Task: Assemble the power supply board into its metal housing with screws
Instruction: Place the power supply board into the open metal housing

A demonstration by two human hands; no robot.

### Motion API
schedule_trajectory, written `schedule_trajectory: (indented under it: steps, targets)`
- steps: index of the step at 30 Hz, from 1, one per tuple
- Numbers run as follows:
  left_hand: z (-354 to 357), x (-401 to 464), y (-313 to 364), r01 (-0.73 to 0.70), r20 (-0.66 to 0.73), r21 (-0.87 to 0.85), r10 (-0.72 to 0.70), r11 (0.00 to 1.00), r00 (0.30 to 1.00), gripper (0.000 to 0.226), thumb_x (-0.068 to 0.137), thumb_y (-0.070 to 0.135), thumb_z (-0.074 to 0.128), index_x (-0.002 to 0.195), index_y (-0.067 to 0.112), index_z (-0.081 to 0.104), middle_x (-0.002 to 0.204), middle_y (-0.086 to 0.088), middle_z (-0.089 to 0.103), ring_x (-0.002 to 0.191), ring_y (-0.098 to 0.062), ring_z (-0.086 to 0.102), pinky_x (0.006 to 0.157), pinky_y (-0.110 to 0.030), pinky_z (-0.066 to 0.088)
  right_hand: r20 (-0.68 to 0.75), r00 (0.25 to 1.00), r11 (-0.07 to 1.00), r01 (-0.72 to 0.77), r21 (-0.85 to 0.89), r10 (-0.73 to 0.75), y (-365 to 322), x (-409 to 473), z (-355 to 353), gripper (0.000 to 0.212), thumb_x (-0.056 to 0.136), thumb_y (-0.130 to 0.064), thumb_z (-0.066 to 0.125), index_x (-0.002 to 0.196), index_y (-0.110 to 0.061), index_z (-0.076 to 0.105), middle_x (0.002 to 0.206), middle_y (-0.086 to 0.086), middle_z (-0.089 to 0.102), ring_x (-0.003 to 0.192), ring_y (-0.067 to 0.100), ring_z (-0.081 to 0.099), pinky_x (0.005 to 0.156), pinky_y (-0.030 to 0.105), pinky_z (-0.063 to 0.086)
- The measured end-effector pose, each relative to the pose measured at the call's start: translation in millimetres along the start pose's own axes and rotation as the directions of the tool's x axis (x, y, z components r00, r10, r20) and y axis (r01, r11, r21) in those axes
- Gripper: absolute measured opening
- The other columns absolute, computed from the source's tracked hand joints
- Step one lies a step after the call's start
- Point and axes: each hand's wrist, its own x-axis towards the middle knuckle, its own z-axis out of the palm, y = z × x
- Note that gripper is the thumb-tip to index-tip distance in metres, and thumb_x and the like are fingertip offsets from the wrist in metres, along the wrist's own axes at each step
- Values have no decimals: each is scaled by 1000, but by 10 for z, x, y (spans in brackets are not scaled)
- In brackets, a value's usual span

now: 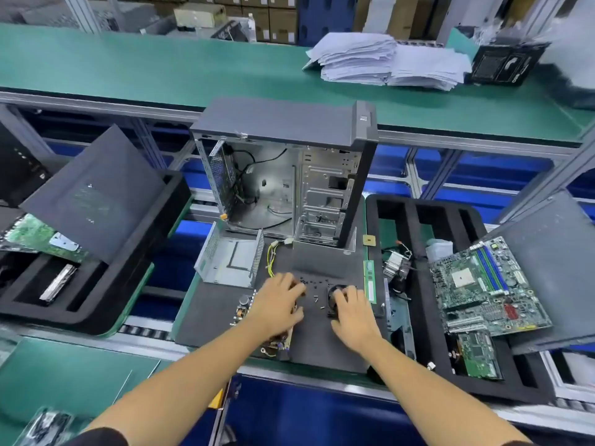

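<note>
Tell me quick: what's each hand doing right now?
Left hand: fingers curled over the power supply board, seemingly gripping it.
Right hand: resting on the small fan; grip unclear.

This is an electronics assembly line in a factory: green-matted conveyor benches (161, 66), black foam trays (402, 220) holding motherboards (489, 284), an opened computer case (283, 175), stacked paperwork (386, 62) and cartons (273, 17) behind.

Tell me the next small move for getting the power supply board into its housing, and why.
Probably lift the power supply board with the left hand covering it and carry it toward the empty metal housing, which sits open just beyond on the grey mat. The loose screws between both hands can wait; the right hand rests on the small fan.
</note>
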Motion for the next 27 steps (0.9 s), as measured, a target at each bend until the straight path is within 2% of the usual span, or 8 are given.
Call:
schedule_trajectory:
  steps: [3,6,9,11,17,22,27]
  targets:
    - [69,-57,-244,73,-50,-75,-77,995,996,52,90,60,49,134,33,51,139,-1,45,125,-26,44,108,-45,38,14,1000,1000,-16,14,16,61,105,28,69,86,-31,65,149,-23,37,149,7,34,144,31,27,120,41,23]
    - [215,-121,-421,28,-2,-97,-29,995,1000,61,93,67,43,149,43,35,137,-1,46,123,-24,47,106,-44,40,38,999,1000,-12,-12,13,109,220,88,75,88,-39,62,155,-25,31,156,7,30,153,32,16,124,46,14]
    - [270,-100,-495,8,41,-102,-4,995,999,62,98,63,38,155,43,25,126,2,56,113,-22,53,95,-41,44,9,1000,998,13,-54,-12,126,325,160,73,84,-46,59,150,-23,39,149,4,39,142,26,33,118,45,20]
    - [300,-77,-495,11,12,-111,-9,994,1000,60,98,57,38,155,44,25,122,3,61,108,-21,54,88,-40,45,-31,999,998,10,-56,-12,123,384,210,70,80,-47,59,143,-20,47,139,3,46,130,25,42,113,45,24]
    - [379,-55,-510,-28,-87,-191,11,981,996,59,96,47,48,153,45,33,110,5,64,95,-18,51,73,-34,35,-272,962,999,34,6,-32,139,475,452,63,64,-42,61,121,-14,60,115,5,52,102,31,52,100,47,39]
    - [428,-14,-522,-65,-172,-272,18,960,985,59,93,39,59,148,50,39,106,5,64,85,-9,39,69,-33,31,-399,913,997,79,-21,-81,179,503,552,62,64,-45,51,118,-15,59,108,4,51,96,28,48,95,45,41]
    - [493,-39,-534,-74,-226,-316,1,946,974,56,93,37,62,144,52,44,87,20,41,84,-4,40,68,-31,34,-390,917,997,76,-34,-84,186,511,579,60,69,-43,53,122,-14,58,112,6,52,102,30,49,98,45,39]
